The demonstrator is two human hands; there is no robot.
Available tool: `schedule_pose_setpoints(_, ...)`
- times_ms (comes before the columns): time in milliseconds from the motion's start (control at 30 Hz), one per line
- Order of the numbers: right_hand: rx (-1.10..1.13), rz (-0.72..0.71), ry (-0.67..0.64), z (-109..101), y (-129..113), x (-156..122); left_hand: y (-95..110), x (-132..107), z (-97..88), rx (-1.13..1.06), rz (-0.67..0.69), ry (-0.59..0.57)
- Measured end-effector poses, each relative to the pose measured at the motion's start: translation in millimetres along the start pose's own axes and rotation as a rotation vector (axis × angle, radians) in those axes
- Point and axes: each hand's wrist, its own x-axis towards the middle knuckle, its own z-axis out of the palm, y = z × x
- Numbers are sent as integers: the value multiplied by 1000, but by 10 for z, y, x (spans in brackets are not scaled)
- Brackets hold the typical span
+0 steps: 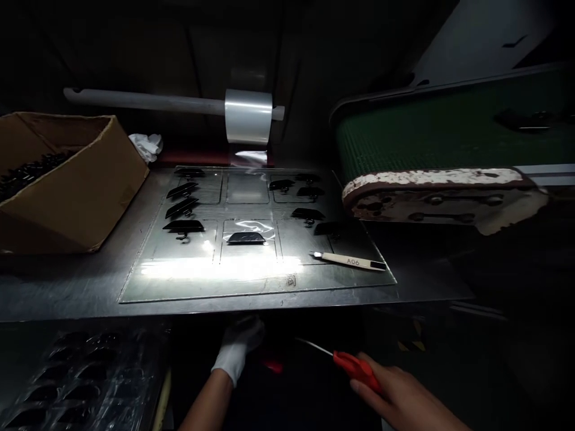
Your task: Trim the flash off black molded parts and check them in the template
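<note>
The right hand [395, 386] grips one red tool [357, 368] near the table [90, 290]; I cannot tell the grip of the gloved left hand [242, 342]. One sheet [245, 285] bears ten black parts [246, 238] and one A06 stick [348, 260].

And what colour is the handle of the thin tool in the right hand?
The tool handle is bright orange-red; it shows best in the head view.

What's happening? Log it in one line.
left hand: white-gloved, grip unclear | right hand: holds red-handled tool | clear sheet: black parts, A06 tool
</note>
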Motion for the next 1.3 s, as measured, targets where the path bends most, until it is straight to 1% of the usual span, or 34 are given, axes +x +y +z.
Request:
schedule_pose_setpoints(67,117,55,-144,-63,22,-74,108,-58,-8,-70,-9,17)
schedule_pose_setpoints(100,194,82,-190,-112,43,-122,156,-100,-10,-89,-17,14)
schedule_pose_setpoints(167,361,158,-179,-241,111,-236,233,-200,2,-95,-43,-13)
schedule_pose_setpoints(233,484,249,-105,-393,223,-367,283,-314,56,-75,-83,-56)
schedule_pose_setpoints(300,531,322,1,-545,372,-489,322,-454,169,-41,-121,-104)
schedule_pose_setpoints(367,524,343,142,-679,536,-573,365,-649,338,-9,-143,-150)
schedule_pose_setpoints(467,497,311,431,-793,733,-568,454,-1041,643,-39,-165,-198)
schedule_pose_setpoints(500,489,299,543,-799,773,-523,491,-1176,740,-62,-187,-190)
schedule_pose_setpoints(533,484,289,654,-787,798,-457,530,-1304,827,-99,-218,-205)
schedule_pose_setpoints(600,485,268,835,-717,818,-266,615,-1521,960,-199,-264,-269)
schedule_pose_setpoints(667,500,251,907,-600,823,-22,708,-1691,1034,-278,-288,-343)
schedule_pose_setpoints(733,524,263,884,-450,840,232,802,-1825,1064,-309,-292,-363)
schedule_pose_setpoints(833,550,314,780,-199,872,517,917,-1953,1071,-316,-268,-329)
schedule_pose_setpoints(900,580,328,691,-32,837,587,957,-1979,1065,-327,-257,-314)
schedule_pose_setpoints(967,629,321,587,113,701,552,961,-1965,1056,-348,-258,-307)
schedule_pose_setpoints(1033,688,291,454,207,453,448,936,-1930,1045,-372,-256,-307)
schedule_pose_setpoints(1100,747,228,310,233,123,330,901,-1896,1031,-389,-246,-307)
schedule_pose_setpoints(1200,830,100,131,166,-387,234,871,-1871,1005,-390,-232,-294)
schedule_pose_setpoints(1300,929,-32,-1,72,-754,267,874,-1865,975,-392,-224,-292)
